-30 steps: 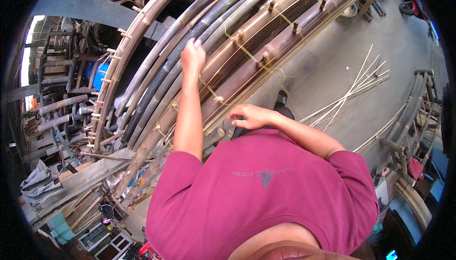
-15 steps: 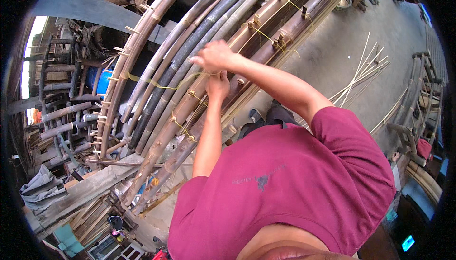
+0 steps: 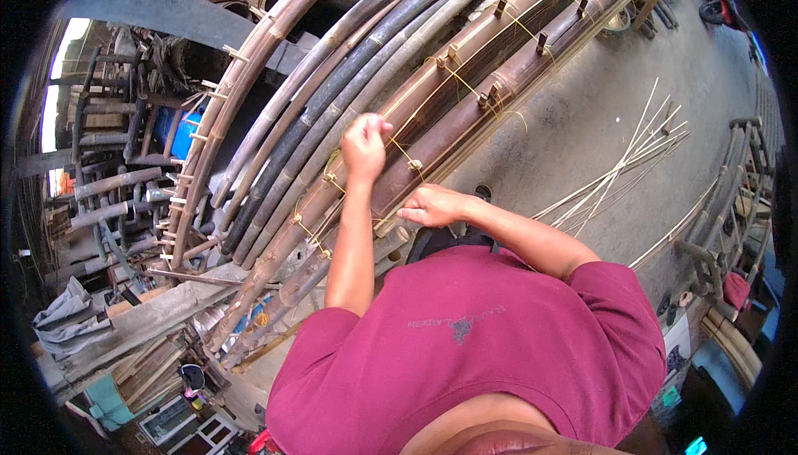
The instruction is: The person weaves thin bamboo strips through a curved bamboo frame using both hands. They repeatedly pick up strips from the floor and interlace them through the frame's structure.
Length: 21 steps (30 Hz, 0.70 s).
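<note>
My left hand [image 3: 364,146] is closed in a fist over the long brown bamboo pole [image 3: 407,93], with a loop of thin yellow strip [image 3: 334,161] showing just beneath it. Lower and to the right, my right hand [image 3: 434,206] is closed at the edge of a second, darker bamboo pole [image 3: 445,131]; a yellow strand runs to its thumb side. The two poles lie nearly side by side, slanting from lower left to upper right. Yellow lashings cross between them, wound about short wooden pegs [image 3: 416,164]. My fingers hide how the strip is gripped.
More curved bamboo poles [image 3: 328,93] lie beyond, and one pole with many light pegs [image 3: 218,114] curves at the left. Thin sticks [image 3: 623,160] are scattered on the concrete floor [image 3: 565,131]. A bamboo frame [image 3: 723,181] stands at the right, and a blue container [image 3: 184,135] is at left.
My hands, together over the poles before, have come apart. The right hand moved down toward my body; the left moved slightly left. The yellow strip stretched out to the left no longer shows there.
</note>
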Each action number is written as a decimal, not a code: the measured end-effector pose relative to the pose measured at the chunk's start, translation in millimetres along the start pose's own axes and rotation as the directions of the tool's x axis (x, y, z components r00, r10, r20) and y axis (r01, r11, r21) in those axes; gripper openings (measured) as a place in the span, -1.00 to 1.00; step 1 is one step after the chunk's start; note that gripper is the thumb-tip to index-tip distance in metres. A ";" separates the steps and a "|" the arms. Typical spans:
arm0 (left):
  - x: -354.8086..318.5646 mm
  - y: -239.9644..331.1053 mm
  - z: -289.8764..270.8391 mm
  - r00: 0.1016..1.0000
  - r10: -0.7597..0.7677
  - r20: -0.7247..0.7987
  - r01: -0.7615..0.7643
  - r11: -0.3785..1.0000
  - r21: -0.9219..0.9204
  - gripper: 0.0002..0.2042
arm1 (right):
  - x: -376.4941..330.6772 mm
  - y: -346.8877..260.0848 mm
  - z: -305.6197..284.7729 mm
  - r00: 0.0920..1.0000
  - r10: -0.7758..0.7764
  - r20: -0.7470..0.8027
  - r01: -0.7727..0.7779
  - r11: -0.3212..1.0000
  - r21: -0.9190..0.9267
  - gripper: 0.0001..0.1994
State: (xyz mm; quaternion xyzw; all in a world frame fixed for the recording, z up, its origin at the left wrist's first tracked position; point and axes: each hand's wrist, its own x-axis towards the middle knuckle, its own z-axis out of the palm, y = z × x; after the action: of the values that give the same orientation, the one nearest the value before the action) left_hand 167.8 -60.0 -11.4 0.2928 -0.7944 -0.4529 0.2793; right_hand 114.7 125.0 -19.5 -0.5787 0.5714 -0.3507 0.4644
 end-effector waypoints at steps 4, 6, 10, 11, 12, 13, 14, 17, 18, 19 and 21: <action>90.7 11.8 -12.2 0.975 0.097 -0.198 -0.046 0.969 0.245 -0.74 | -12.2 24.9 15.3 0.969 -0.176 -0.173 0.109 0.934 -0.340 -0.63; 91.6 -55.5 -0.4 0.984 0.100 -0.148 -0.015 0.871 0.491 -0.77 | -8.8 22.7 22.4 0.979 -0.184 -0.091 0.115 0.858 -0.500 -0.66; 104.5 -69.4 -17.4 0.993 0.026 -0.111 0.040 0.832 0.553 -0.75 | -4.8 3.6 55.3 0.974 -0.171 -0.148 0.082 0.876 -0.475 -0.77; 104.1 -70.5 -40.5 0.993 0.051 -0.104 0.015 0.837 0.548 -0.74 | -4.3 -5.1 68.8 0.972 -0.164 -0.169 0.077 0.899 -0.431 -0.76; 99.4 -78.0 -74.9 0.994 -0.049 -0.093 0.086 0.889 0.449 -0.67 | -0.3 -16.0 74.6 0.998 -0.062 -0.002 0.059 0.961 -0.272 -0.70; 91.6 -74.1 -102.1 0.988 -0.130 -0.086 0.156 0.847 0.508 -0.62 | 2.5 -14.4 86.4 0.999 -0.025 0.022 0.027 0.995 -0.092 -0.70; 76.0 -50.0 -118.7 0.991 -0.105 -0.083 0.134 0.811 0.570 -0.63 | 4.1 -6.5 98.2 0.999 0.014 0.041 -0.017 0.996 0.092 -0.70; -3.9 -21.4 -165.0 0.984 -0.014 -0.176 0.138 0.684 0.717 -0.63 | 11.7 9.3 135.9 0.962 0.226 0.155 -0.272 0.715 0.644 -0.68; -32.2 -22.6 -168.7 0.980 0.164 -0.116 0.010 0.537 0.843 -0.63 | 14.8 4.9 139.6 0.941 0.303 0.153 -0.286 0.463 0.839 -0.69; -57.9 -27.3 -167.8 0.946 0.322 -0.022 -0.099 0.354 0.930 -0.64 | 18.8 0.8 141.5 0.909 0.377 0.177 -0.255 0.168 0.952 -0.70; -84.3 -35.4 -159.9 0.996 -0.083 0.041 0.010 0.540 0.842 -0.64 | 28.7 -4.0 134.0 0.868 0.490 0.082 -0.025 -0.120 0.992 -0.67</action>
State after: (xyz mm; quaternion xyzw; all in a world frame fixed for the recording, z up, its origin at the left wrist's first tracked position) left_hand 345.4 -103.1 11.7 0.3942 -0.9162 -0.0351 0.0625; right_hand 244.5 114.6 -62.6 0.1337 0.3056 -0.6379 0.6942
